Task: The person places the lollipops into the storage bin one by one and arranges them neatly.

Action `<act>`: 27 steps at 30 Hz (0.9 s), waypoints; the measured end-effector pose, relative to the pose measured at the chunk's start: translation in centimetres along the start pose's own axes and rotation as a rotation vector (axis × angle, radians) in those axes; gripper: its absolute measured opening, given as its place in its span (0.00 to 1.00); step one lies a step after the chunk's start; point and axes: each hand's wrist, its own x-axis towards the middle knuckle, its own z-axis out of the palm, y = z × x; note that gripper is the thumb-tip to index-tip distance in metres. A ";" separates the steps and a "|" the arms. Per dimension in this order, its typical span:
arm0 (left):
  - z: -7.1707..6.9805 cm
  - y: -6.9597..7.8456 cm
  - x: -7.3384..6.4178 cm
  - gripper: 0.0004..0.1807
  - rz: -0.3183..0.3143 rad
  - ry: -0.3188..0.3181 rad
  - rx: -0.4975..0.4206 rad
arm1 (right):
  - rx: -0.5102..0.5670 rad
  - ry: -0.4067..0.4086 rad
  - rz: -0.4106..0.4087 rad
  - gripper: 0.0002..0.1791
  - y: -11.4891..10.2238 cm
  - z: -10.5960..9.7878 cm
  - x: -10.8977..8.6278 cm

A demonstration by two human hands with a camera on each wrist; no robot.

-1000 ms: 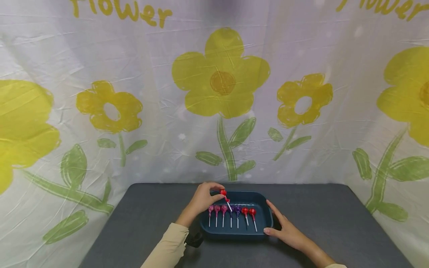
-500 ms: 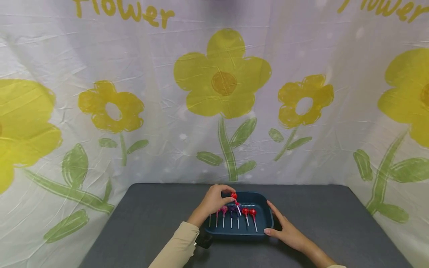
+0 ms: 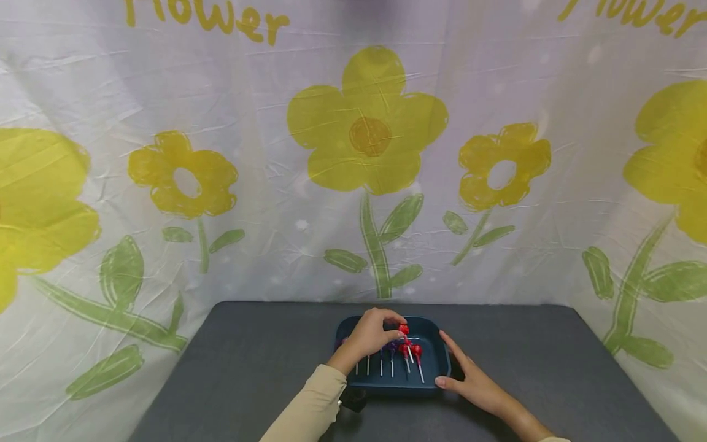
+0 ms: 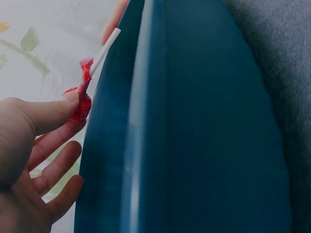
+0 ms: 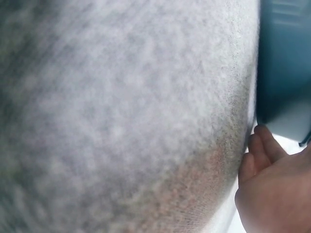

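Note:
My left hand [image 3: 371, 334] pinches a red-wrapped lollipop [image 3: 404, 330] by its candy head, thumb against fingertips, over the right half of a dark blue tray [image 3: 397, 390]. In the left wrist view the white stick of that lollipop [image 4: 83, 102] slants up and right, away from the palm. Several lollipops lie in a row inside the tray, sticks toward the person. Two red lollipops [image 3: 418, 352] end the row at right, beside a purple lollipop [image 3: 393, 347]; the left ones are partly behind my left hand. My right hand [image 3: 472, 382] touches the tray's right end, thumb and fingers spread.
The tray stands on a dark grey table [image 3: 243, 356]. A white cloth with printed yellow flowers [image 3: 370, 136] hangs behind the table's back edge. A black device [image 3: 353, 400] sits under the left wrist, near the tray's front side.
My left hand has moved right with the red lollipop, from above the left part of the row to above the red ones. My right hand has stayed at the tray's end.

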 end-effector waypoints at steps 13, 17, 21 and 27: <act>1.6 1.0 0.9 0.13 0.023 -0.044 -0.004 | 0.011 -0.010 -0.039 0.50 0.2 -0.1 0.0; 2.1 1.2 1.1 0.12 0.034 -0.050 -0.015 | 0.009 -0.006 -0.029 0.50 0.2 -0.1 0.1; 2.7 1.2 1.4 0.11 0.036 -0.057 -0.024 | 0.029 -0.005 -0.031 0.50 0.2 -0.1 0.2; 3.5 1.0 1.6 0.11 0.035 -0.083 -0.026 | 0.034 -0.006 -0.051 0.49 0.3 0.0 0.2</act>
